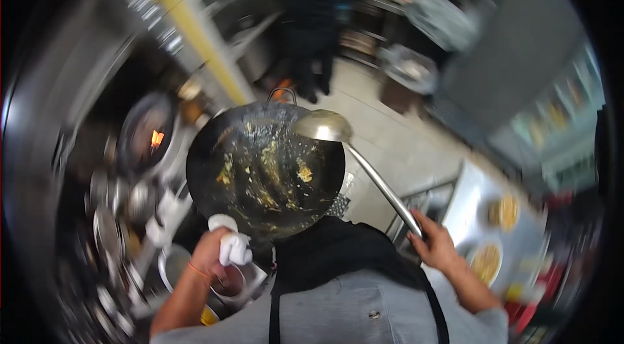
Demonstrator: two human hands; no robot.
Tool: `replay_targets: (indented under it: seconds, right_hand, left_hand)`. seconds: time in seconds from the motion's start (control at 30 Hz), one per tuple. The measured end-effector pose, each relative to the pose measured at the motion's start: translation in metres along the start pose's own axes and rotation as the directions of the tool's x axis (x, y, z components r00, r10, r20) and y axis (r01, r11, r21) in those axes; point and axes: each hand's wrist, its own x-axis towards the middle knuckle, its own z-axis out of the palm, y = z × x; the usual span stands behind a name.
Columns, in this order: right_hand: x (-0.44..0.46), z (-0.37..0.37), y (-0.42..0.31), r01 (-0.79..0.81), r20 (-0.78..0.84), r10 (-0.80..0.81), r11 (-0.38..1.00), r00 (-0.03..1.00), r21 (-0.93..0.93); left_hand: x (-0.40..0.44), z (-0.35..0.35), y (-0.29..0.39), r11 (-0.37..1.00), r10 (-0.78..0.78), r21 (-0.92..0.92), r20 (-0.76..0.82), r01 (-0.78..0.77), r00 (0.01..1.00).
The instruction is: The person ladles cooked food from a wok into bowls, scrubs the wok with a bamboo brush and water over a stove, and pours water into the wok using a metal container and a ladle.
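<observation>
The wok [329, 185] was just left of the frame's centre. My left hand [209, 251] clenched a white cloth [235, 248] at its near edge, probably against heat; my right hand [434, 241] wrapped the ladle's [382, 186] handle end, likely for distance, its bowl overlapping the upper-right rim.

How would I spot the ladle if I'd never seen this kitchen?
Find the big black wok in front of the apron. Across its upper-right edge shows the ladle, its straight handle slanting down to the person's right hand. Its rounded, brassy bowl stands out against the dark, food-smeared wok.
</observation>
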Motion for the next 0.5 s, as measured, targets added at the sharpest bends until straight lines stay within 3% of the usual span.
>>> replay_targets:
  seconds: [0.1,0.2,0.23,0.3,0.33,0.37,0.4,0.47,0.5]
  right_hand:
    - [0.087,0.017,-0.025,0.119,0.143,-0.108,0.99,0.984,-0.071]
    - [0.199,0.052,-0.047,0.035,0.393,-0.032,0.999,0.919,0.0]
    - [0.196,0.076,-0.103,0.176,0.342,-0.174,0.984,0.923,0.025]
    - [0.272,0.114,-0.19,0.332,0.425,-0.325,0.941,0.845,0.061]
    - [0.32,0.146,-0.222,0.279,0.488,-0.351,0.936,0.799,0.216]
    - [0.365,0.178,-0.276,-0.012,0.653,-0.27,0.92,0.707,0.393]
    - [0.412,0.228,-0.319,-0.103,0.699,-0.33,0.86,0.635,0.5]
    - [0.501,0.316,-0.372,-0.058,0.824,-0.263,0.94,0.502,0.335]
    - [0.522,0.362,-0.405,0.019,0.801,-0.171,0.98,0.574,0.196]
  left_hand:
    - [0.016,-0.059,-0.004,0.969,0.091,-0.222,-0.09,-0.109,0.992]
    - [0.05,-0.095,0.009,0.858,0.119,-0.473,-0.198,-0.201,0.973]
    - [0.035,-0.134,0.023,0.83,0.196,-0.489,-0.196,-0.269,0.961]
    - [0.052,-0.17,0.037,0.78,0.232,-0.524,-0.265,-0.342,0.936]
    - [0.066,-0.175,0.055,0.774,0.219,-0.512,-0.335,-0.372,0.916]
    - [0.092,-0.197,0.068,0.747,0.265,-0.505,-0.37,-0.432,0.89]
    - [0.125,-0.224,0.081,0.719,0.304,-0.496,-0.405,-0.487,0.862]
    - [0.169,-0.254,0.123,0.715,0.239,-0.497,-0.487,-0.492,0.84]
    - [0.191,-0.274,0.14,0.682,0.192,-0.544,-0.511,-0.489,0.838]
